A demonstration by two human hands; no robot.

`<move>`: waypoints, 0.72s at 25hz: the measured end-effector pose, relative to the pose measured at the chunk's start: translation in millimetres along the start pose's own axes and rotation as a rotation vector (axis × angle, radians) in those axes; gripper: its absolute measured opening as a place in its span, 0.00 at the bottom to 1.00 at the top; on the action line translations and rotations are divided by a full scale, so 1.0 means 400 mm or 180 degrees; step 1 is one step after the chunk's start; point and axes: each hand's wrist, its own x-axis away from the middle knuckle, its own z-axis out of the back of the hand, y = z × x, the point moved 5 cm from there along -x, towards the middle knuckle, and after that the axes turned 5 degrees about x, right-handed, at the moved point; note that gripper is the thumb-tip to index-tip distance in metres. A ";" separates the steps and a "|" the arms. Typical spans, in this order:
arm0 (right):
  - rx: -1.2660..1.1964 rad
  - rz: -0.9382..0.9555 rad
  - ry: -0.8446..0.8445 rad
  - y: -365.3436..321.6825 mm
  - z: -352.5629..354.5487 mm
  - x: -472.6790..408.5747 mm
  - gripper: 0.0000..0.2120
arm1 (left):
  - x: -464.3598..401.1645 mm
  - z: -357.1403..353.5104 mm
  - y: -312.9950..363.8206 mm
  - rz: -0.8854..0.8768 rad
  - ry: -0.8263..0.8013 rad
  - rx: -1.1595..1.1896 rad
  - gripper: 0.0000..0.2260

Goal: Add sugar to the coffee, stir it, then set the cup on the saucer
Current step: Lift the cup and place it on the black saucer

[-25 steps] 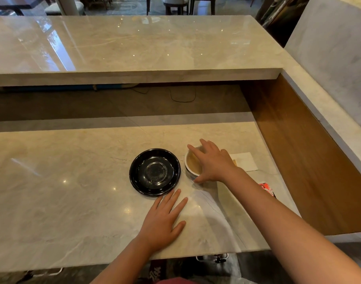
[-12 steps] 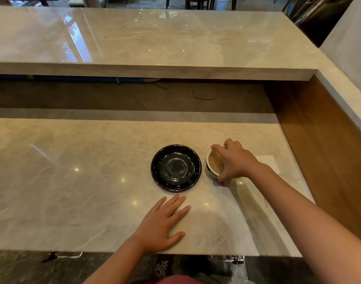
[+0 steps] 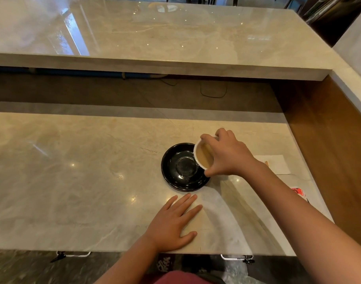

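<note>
Across the whole near half of the view we see a pale marble counter (image 3: 73, 181), with a raised marble ledge (image 3: 155, 37) running along its far side and a wooden panel (image 3: 329, 150) closing it off on the right. On the counter, right of centre, sits a black saucer (image 3: 175, 177), glossy and bare in its middle well. Our right hand (image 3: 228, 154) reaches in from the right and grips a white cup (image 3: 203, 155) from above, fingers curled over the far rim and thumb against the near side. We hold the cup over the right edge of the saucer, tilted slightly; whether its base touches the saucer we cannot tell. Light brown coffee fills it nearly to the rim. Our left hand (image 3: 173, 222) lies flat on the counter near the front edge, fingers spread and pointing toward the saucer, just short of it, holding nothing. Further right, beyond our right forearm, a white paper napkin (image 3: 278, 163) lies on the counter with a small wooden stick end showing at its left edge. Nearer, a red and white packet (image 3: 298, 191) rests close to the wooden panel.
</note>
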 end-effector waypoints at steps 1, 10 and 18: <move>-0.0043 0.0049 0.0010 -0.021 0.005 -0.006 0.45 | 0.000 0.000 0.000 -0.0003 -0.0004 -0.0006 0.30; -0.0033 0.0180 -0.0189 -0.126 -0.056 -0.083 0.46 | 0.002 -0.005 -0.005 0.0005 -0.0010 0.0048 0.30; 0.0041 0.0118 -0.0279 -0.127 -0.089 -0.102 0.44 | 0.001 -0.003 -0.005 0.0001 0.0032 0.0108 0.30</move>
